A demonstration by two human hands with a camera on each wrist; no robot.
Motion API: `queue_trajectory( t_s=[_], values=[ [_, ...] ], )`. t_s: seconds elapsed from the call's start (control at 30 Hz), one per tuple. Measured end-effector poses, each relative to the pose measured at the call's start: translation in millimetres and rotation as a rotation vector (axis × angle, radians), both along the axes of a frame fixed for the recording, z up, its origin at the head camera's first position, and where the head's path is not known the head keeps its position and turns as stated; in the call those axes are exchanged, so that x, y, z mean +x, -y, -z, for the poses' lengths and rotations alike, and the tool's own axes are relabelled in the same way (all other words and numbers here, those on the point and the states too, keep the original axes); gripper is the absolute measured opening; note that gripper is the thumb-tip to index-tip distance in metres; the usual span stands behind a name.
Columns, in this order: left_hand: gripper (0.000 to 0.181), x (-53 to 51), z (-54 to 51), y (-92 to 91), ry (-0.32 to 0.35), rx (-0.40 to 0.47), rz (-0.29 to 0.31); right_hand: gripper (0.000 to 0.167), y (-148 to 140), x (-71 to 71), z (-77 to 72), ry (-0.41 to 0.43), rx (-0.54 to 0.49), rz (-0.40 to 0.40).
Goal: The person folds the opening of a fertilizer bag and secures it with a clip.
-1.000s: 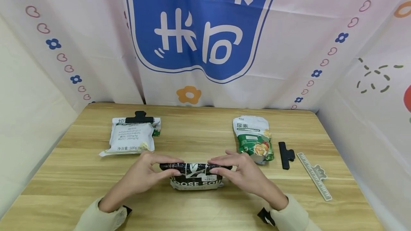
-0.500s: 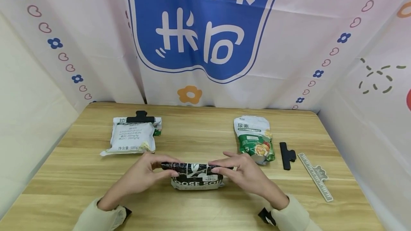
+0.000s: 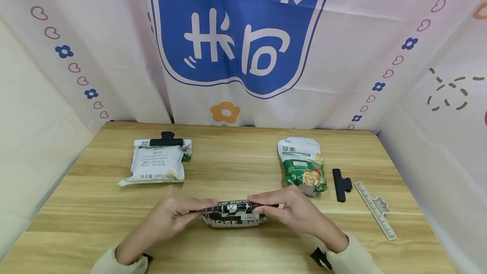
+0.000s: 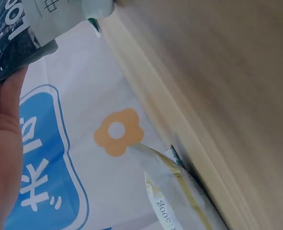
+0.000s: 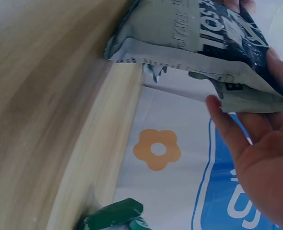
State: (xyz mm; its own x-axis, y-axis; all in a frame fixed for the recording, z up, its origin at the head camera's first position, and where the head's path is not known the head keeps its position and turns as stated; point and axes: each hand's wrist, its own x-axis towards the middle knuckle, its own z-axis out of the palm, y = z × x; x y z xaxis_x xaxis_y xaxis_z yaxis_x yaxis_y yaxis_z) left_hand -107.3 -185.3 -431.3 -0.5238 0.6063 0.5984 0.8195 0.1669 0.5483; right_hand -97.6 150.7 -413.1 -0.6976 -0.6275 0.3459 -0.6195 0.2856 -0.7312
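A black and white bag with white lettering stands near the middle of the table, its top folded flat. My left hand pinches the left end of the fold between thumb and fingers; my right hand pinches the right end. In the left wrist view the bag shows above part of my left hand. The right wrist view shows the bag from its side, with the thumb and fingers of my right hand around the folded top.
At the back left lies a white bag with a black clip across its top. A green and white pouch lies at the back right. Right of it are another black clip and a pale ruler-like clip.
The folded top has tipped, so its black front band looks narrower and some lettering shows behind it. Both hands have shifted slightly with it, keeping their pinch.
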Motion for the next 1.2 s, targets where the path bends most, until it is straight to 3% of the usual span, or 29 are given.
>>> queue_trajectory(
  t_s=[0.17,0.27,0.33,0.6,0.73,0.9,1.03,1.2],
  values=[
    [0.043,5.4,1.7,0.6,-0.074,-0.027,0.013,0.031,-4.5,4.5,-9.2,-0.042,0.106,0.035],
    [0.028,7.6,2.8,1.3,-0.114,-0.036,0.018,0.033,-12.5,6.2,-15.9,-0.064,0.123,0.081],
    [0.021,8.3,3.1,1.5,-0.139,-0.031,0.023,0.031,-20.9,6.6,-19.5,-0.085,0.116,0.127],
    [0.028,7.7,2.1,1.7,-0.205,-0.019,0.029,0.024,-75.0,8.2,-26.4,-0.160,0.158,0.382],
    [0.029,7.4,1.9,2.5,-0.212,-0.033,0.016,0.020,-110.1,10.8,-26.9,-0.118,0.246,0.520],
    [0.032,8.4,1.7,3.5,-0.183,-0.061,-0.003,0.018,-152.1,12.1,-25.6,-0.002,0.327,0.650],
    [0.032,9.2,1.8,4.2,-0.174,-0.075,-0.014,0.018,-179.1,11.9,-21.1,0.049,0.336,0.720],
    [0.032,9.7,1.9,4.0,-0.178,-0.079,-0.016,0.018,-202.2,10.9,-14.5,0.051,0.299,0.751]
  ],
)
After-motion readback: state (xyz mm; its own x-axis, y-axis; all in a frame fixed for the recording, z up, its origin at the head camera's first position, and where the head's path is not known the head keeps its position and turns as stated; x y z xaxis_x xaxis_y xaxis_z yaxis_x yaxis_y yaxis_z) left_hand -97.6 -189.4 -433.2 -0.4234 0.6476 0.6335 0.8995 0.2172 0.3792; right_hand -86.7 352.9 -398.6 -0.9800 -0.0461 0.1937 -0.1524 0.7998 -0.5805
